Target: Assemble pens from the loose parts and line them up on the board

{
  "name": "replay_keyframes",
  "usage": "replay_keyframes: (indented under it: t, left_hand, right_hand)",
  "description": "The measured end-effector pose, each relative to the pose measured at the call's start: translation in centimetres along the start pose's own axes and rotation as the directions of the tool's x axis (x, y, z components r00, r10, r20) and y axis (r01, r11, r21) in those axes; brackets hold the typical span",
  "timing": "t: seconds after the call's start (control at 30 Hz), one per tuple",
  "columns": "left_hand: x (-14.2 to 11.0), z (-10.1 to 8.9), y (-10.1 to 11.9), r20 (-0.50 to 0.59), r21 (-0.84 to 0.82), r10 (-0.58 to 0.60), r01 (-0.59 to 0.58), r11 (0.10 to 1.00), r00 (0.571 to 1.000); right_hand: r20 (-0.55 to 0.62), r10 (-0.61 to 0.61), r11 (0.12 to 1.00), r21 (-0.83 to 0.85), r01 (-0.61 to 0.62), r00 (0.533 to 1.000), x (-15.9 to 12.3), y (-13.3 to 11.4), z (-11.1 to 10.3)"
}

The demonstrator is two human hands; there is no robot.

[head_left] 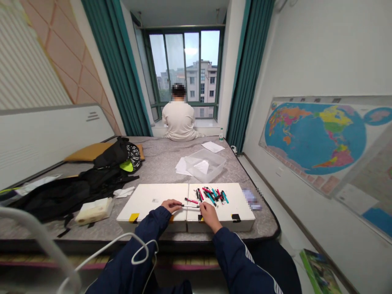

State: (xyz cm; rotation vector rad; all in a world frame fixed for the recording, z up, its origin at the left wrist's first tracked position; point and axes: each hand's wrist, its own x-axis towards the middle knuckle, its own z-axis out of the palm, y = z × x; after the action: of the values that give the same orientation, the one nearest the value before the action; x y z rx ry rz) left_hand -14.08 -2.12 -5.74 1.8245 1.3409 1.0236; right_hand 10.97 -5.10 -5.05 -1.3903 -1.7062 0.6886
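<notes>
My left hand [172, 206] and my right hand [208, 212] each pinch one end of a slim pen with a white barrel and dark ends [191, 206]. It is held level just over the white boxes, across the seam between them. Right behind it lies a red pen [191, 200]. A loose pile of red, black and teal pens [212, 195] rests on the right white box [234, 204]. The left white box [143, 200] carries a small printed label and a yellow tape piece at its front edge.
Behind the boxes stands a clear plastic bin [211, 165] beside white paper sheets [181, 166]. Black bags [88, 183] and a tissue pack [94, 211] lie at left. A white cable [107, 249] loops near my left sleeve. A person in white [179, 120] sits by the window.
</notes>
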Motion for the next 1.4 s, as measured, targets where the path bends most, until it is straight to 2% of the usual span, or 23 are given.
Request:
replay_keyframes:
  t: [0.1,0.37,0.5,0.63,0.83,1.1,1.4]
  left_hand:
    - [0.1,-0.1,0.0,-0.008,0.007,-0.028,0.028,1.0,1.0]
    - [0.1,0.4,-0.7,-0.036,-0.004,-0.07,0.07,0.998,0.997]
    - [0.0,0.6,-1.1,-0.048,-0.012,-0.055,0.054,0.998,0.997]
    - [-0.1,0.5,-0.9,-0.042,-0.01,-0.056,0.056,0.998,0.998]
    - [-0.3,0.4,0.2,-0.043,-0.005,-0.062,0.062,0.998,0.997]
    - [-0.2,0.6,-0.4,-0.059,-0.066,-0.084,0.08,0.995,0.995]
    - [-0.4,0.3,0.8,-0.078,-0.091,-0.131,0.123,0.988,0.988]
  right_hand:
    - [0.021,-0.001,1.0,0.012,0.001,1.0,0.0,0.0,0.0]
    - [0.117,0.1,0.958,0.257,-0.127,0.988,-0.1,0.3,0.2]
    - [0.153,0.104,0.931,0.332,-0.15,0.983,-0.3,0.3,0.3]
    - [0.126,0.108,0.936,0.321,-0.143,0.986,-0.2,0.1,0.2]
    - [0.051,0.091,0.971,0.218,-0.1,0.995,-0.2,0.0,0.0]
    - [-0.001,0.04,0.986,0.162,-0.04,0.999,-0.3,0.2,0.2]
    - [0.088,0.117,0.944,0.298,-0.138,0.989,-0.4,0.3,0.5]
